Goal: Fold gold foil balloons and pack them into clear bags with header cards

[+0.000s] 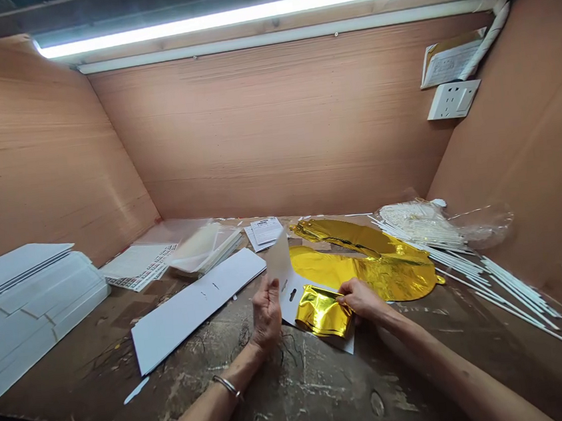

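Near the middle of the worktop, my left hand (266,314) is closed on the left side of a folded white card (279,267). One flap of the card stands up, and the lower part, with a hang hole, lies under a folded piece of shiny gold foil (322,314). The thumb and fingers of my right hand (361,301) pinch that foil at its right edge. Just behind it, flat gold foil balloons (393,278) are spread out, partly overlapping. A metal bangle (226,385) is on my left wrist.
White cards (196,310) lie left of my hands, with clear plastic sleeves (204,245) behind them. Stacked white card (33,297) fills the far left. White sticks (511,300) and a plastic bag of sticks (415,223) lie right. Wooden panels (263,132) enclose the worktop.
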A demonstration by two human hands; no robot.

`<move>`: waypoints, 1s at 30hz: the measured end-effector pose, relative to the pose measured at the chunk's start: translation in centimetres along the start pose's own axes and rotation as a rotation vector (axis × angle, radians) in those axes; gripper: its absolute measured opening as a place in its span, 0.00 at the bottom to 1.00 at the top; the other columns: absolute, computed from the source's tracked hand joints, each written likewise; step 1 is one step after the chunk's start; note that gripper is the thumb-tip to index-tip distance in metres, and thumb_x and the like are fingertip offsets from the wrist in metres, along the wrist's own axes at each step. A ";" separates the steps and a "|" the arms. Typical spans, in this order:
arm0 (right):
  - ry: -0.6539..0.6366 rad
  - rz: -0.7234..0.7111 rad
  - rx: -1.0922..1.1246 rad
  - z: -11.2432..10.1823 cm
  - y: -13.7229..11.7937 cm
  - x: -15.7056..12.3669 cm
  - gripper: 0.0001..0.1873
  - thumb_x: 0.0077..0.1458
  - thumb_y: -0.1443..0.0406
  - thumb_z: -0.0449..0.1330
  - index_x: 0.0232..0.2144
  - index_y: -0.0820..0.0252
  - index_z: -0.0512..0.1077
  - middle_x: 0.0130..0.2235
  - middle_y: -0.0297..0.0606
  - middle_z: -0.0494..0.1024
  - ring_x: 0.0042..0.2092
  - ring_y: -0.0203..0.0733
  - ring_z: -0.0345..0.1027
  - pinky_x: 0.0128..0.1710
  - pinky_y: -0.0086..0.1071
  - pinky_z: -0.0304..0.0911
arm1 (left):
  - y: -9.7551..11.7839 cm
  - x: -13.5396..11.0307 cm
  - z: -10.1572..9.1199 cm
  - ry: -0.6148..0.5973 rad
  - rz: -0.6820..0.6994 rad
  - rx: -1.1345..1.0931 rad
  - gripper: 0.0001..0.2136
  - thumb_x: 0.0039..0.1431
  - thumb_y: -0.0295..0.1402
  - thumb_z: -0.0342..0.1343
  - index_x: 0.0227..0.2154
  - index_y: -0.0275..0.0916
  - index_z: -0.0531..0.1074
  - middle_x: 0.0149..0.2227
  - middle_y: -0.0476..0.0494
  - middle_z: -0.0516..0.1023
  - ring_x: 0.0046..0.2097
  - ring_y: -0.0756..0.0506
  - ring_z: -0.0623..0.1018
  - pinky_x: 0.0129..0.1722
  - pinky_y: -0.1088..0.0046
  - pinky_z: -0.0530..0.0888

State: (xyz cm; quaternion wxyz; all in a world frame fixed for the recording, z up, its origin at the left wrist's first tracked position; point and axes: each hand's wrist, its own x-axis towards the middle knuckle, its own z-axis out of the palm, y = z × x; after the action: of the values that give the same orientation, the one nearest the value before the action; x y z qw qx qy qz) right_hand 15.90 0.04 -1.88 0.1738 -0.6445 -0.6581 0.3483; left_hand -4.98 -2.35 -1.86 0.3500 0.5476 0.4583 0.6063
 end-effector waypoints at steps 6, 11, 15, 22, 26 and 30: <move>0.029 -0.093 -0.006 0.2 -0.9 0.7 0.09 0.42 0.68 0.53 0.23 0.65 0.73 0.24 0.37 0.74 0.27 0.38 0.67 0.23 0.24 0.57 | -0.1 -0.9 0.1 -0.520 0.421 0.696 0.17 0.58 0.37 0.40 0.45 0.34 0.63 0.58 0.35 0.52 0.60 0.39 0.46 0.56 0.55 0.48; -0.053 -0.183 0.028 -0.5 -0.7 0.1 0.12 0.45 0.65 0.51 0.31 0.61 0.73 0.27 0.34 0.75 0.29 0.39 0.67 0.25 0.25 0.59 | -0.2 -1.0 0.4 -0.915 0.412 1.005 0.35 0.48 0.55 0.44 0.54 0.36 0.52 0.58 0.30 0.48 0.60 0.34 0.43 0.54 0.47 0.42; 0.092 -0.135 -0.238 -2.7 -1.1 -0.5 0.10 0.45 0.67 0.52 0.31 0.62 0.72 0.29 0.38 0.74 0.31 0.40 0.66 0.29 0.28 0.58 | -0.3 -1.0 0.2 -0.988 0.428 1.057 0.35 0.47 0.57 0.39 0.57 0.43 0.48 0.60 0.32 0.43 0.60 0.32 0.40 0.53 0.46 0.40; 0.126 -0.491 -0.300 -1.2 -1.5 -0.4 0.07 0.52 0.66 0.49 0.29 0.61 0.66 0.32 0.37 0.68 0.34 0.35 0.62 0.34 0.27 0.56 | -0.8 -1.2 0.0 -0.952 0.480 1.015 0.35 0.46 0.57 0.41 0.55 0.45 0.51 0.59 0.33 0.46 0.59 0.32 0.43 0.52 0.45 0.41; 0.068 -0.438 -0.309 1.1 0.1 -0.3 0.04 0.50 0.65 0.51 0.29 0.60 0.63 0.32 0.35 0.67 0.32 0.35 0.61 0.30 0.27 0.54 | -1.4 -0.5 0.5 -0.586 0.275 0.791 0.25 0.50 0.48 0.48 0.48 0.38 0.62 0.52 0.34 0.62 0.55 0.38 0.59 0.53 0.56 0.54; 0.081 -0.432 -0.227 1.7 1.4 0.1 0.09 0.49 0.62 0.50 0.34 0.59 0.63 0.34 0.36 0.67 0.34 0.37 0.62 0.34 0.30 0.57 | -1.8 1.3 1.3 -0.064 -0.309 0.390 0.11 0.44 0.30 0.55 0.34 0.33 0.67 0.29 0.45 0.72 0.31 0.47 0.73 0.31 0.71 0.69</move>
State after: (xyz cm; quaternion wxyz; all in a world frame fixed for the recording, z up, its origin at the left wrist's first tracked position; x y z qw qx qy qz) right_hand 15.78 -0.39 -4.01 0.1968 -0.5175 -0.8082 0.2007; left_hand -4.01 -0.30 -3.16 0.3404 0.5472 0.6335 0.4282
